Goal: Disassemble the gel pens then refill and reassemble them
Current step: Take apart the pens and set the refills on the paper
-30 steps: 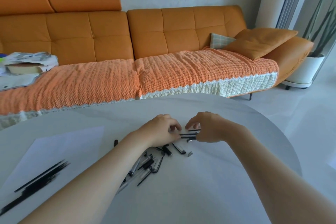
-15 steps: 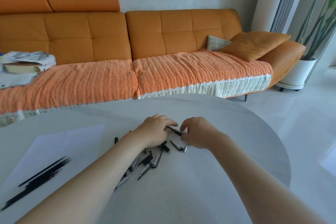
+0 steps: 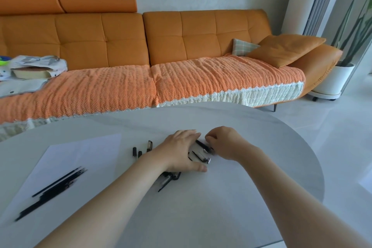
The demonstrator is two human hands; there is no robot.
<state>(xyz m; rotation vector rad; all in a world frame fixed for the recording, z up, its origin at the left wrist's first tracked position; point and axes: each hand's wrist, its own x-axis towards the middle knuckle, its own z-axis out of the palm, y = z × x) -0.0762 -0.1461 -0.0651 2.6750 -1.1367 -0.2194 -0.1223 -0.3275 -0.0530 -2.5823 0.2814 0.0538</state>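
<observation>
Black and clear plastic gel pens (image 3: 170,177) lie heaped on the pale grey round table (image 3: 261,157) at the middle of the frame. Most of them are under my left hand (image 3: 179,151), which rests flat on them, fingers straight and thumb out to the side. Just right of it, my right hand (image 3: 225,143) has its fingers curled and pinches the end of a slim black pen piece (image 3: 202,144), which slants across the gap between my hands. A few short dark pen parts (image 3: 138,152) stand apart, left of my left wrist. At the lower left, thin black refills (image 3: 54,187) lie bunched on a white paper sheet (image 3: 80,153).
</observation>
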